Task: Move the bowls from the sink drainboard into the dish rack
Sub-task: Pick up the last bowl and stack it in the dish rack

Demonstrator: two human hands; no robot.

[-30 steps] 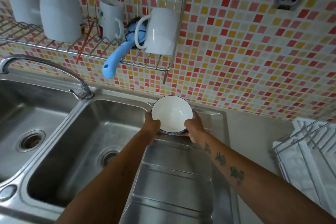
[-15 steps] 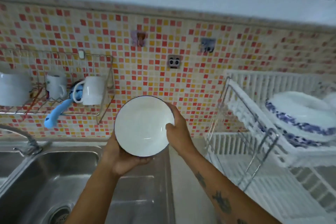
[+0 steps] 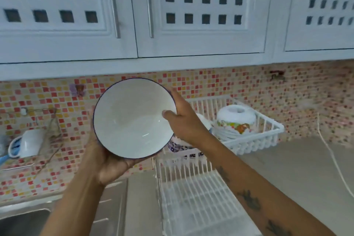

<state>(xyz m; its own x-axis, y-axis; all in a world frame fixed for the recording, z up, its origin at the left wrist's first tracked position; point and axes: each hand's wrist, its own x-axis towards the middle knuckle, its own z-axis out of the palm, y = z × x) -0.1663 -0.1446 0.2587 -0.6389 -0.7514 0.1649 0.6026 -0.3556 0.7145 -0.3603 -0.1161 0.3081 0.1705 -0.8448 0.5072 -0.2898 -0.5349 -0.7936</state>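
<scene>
A white bowl (image 3: 134,118) with a dark blue rim is held up in the air, tilted with its inside facing me. My left hand (image 3: 109,165) cups it from below and my right hand (image 3: 184,120) grips its right rim, thumb inside. Behind and to the right stands the white two-tier dish rack (image 3: 193,193); its upper basket (image 3: 268,130) holds an upturned bowl with a painted pattern (image 3: 236,119) and several plates. A blue-patterned dish (image 3: 179,146) shows partly under my right wrist. The steel drainboard (image 3: 113,207) lies low at the left of the rack.
White wall cupboards with lattice doors (image 3: 191,11) hang overhead. A wire wall shelf with a white mug (image 3: 30,142) is at the left on the mosaic tiles. The sink basin (image 3: 23,222) shows at the bottom left. A grey counter (image 3: 298,168) with a white cord (image 3: 333,159) lies right.
Both hands have lifted the bowl off the drainboard and carried it up and to the right toward the rack. My view has swung up and right, bringing the cupboards and the upper basket into sight.
</scene>
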